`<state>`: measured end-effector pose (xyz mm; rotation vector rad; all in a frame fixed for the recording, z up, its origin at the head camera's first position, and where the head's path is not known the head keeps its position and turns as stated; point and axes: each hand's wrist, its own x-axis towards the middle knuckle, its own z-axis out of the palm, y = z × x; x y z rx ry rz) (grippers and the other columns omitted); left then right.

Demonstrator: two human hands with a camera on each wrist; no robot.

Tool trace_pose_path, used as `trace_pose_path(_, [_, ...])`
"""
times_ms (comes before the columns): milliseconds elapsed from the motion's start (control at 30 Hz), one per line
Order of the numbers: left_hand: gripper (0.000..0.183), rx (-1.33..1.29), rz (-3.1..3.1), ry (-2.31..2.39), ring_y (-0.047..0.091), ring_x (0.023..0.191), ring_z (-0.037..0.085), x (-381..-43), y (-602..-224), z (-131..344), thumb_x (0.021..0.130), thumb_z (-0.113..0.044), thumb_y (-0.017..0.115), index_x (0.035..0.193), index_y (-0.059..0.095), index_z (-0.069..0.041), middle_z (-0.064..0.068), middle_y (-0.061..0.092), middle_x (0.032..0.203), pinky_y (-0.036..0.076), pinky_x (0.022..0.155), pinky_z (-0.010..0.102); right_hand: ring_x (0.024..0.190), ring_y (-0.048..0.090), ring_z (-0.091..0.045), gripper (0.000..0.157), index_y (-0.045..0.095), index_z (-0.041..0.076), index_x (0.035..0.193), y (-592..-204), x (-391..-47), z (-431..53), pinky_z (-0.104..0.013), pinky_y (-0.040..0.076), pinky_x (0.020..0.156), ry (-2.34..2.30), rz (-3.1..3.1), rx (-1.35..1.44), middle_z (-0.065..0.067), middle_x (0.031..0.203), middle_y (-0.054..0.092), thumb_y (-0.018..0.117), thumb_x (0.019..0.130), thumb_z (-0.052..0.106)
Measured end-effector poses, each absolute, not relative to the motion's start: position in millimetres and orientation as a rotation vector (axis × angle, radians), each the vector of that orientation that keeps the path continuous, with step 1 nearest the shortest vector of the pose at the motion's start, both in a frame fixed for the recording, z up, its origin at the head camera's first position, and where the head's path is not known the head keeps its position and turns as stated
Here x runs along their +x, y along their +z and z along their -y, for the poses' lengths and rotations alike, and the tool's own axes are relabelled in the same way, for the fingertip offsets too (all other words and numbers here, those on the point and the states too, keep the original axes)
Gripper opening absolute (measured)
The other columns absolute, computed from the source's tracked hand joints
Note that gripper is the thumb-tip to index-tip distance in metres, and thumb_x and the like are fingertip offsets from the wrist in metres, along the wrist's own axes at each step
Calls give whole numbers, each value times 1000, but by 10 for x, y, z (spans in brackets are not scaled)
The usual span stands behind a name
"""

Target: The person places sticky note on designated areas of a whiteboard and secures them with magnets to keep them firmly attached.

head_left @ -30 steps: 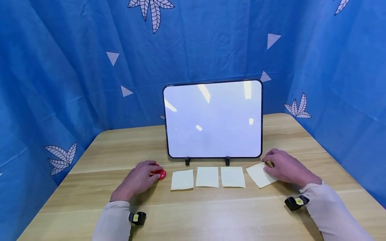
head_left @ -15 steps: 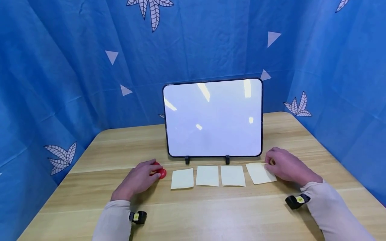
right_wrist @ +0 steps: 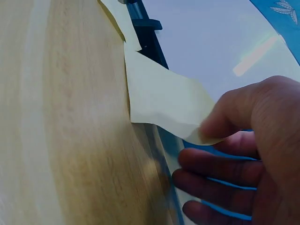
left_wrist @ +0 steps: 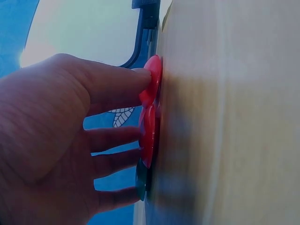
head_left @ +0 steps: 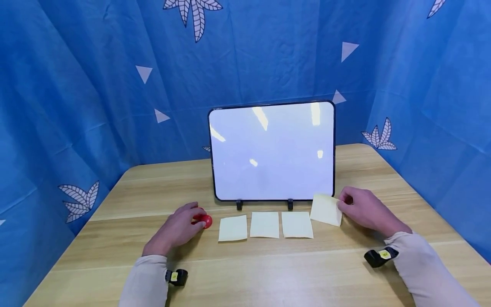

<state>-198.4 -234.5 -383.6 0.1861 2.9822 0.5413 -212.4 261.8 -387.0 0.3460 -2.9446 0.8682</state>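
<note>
My right hand (head_left: 367, 212) pinches the right edge of a pale yellow sticky note (head_left: 326, 209) between thumb and index finger. In the right wrist view that note (right_wrist: 161, 98) is bent, its far end low by the table and its near end lifted. The other fingers hang apart below it. At the left, the fingertips of my left hand (head_left: 177, 229) rest on glossy red discs (head_left: 207, 221) that look like whiteboard magnets. A green disc (left_wrist: 141, 180) sits under the lower fingertip in the left wrist view. Those fingers are nearly straight.
Three more sticky notes lie in a row on the wooden table (head_left: 268, 273): left (head_left: 232, 228), middle (head_left: 264, 224) and right (head_left: 297, 224). Behind them a whiteboard (head_left: 272, 153) stands on small black feet (head_left: 239, 205). A blue curtain (head_left: 268, 55) surrounds the table.
The right hand has turned the note and lifted it up and leftward, so it now overlaps the whiteboard's lower right corner in the head view. The left hand stays put on the discs.
</note>
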Motion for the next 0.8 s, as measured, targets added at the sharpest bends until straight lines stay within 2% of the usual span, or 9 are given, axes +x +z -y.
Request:
trace_pose_path(200, [39, 156, -2972, 584, 32, 140, 45, -1994, -3846, 2351, 84, -25, 82, 121, 69, -16, 20, 34, 156, 41, 101, 63, 77, 52, -22, 6, 61, 11, 91, -3852, -2107, -2595, -35, 43, 69, 965, 2857, 294, -3, 85, 61, 59, 95, 16])
trace_pose_path(467, [37, 156, -2982, 619, 30, 140, 43, -1993, -3855, 2355, 84, -23, 82, 119, 70, -13, 18, 37, 154, 43, 101, 59, 80, 56, -22, 5, 61, 12, 92, -3884, -2100, -2554, -32, 47, 71, 991, 2712, 344, -3, 88, 64, 60, 96, 15])
trace_pose_path(700, [39, 170, -2994, 615, 32, 139, 42, -1998, -3870, 2359, 83, -23, 83, 119, 70, -12, 17, 40, 152, 44, 101, 57, 81, 58, -22, 4, 64, 10, 95, -3910, -2109, -2506, -23, 48, 70, 1070, 2589, 329, -4, 88, 65, 62, 96, 13])
trace_pose_path(800, [40, 179, -2996, 615, 33, 138, 41, -2013, -3885, 2356, 83, -22, 83, 119, 70, -11, 16, 41, 152, 44, 101, 57, 81, 58, -22, 9, 65, 7, 100, -3903, -2110, -2502, -20, 47, 69, 1137, 2543, 303, -6, 90, 65, 63, 96, 14])
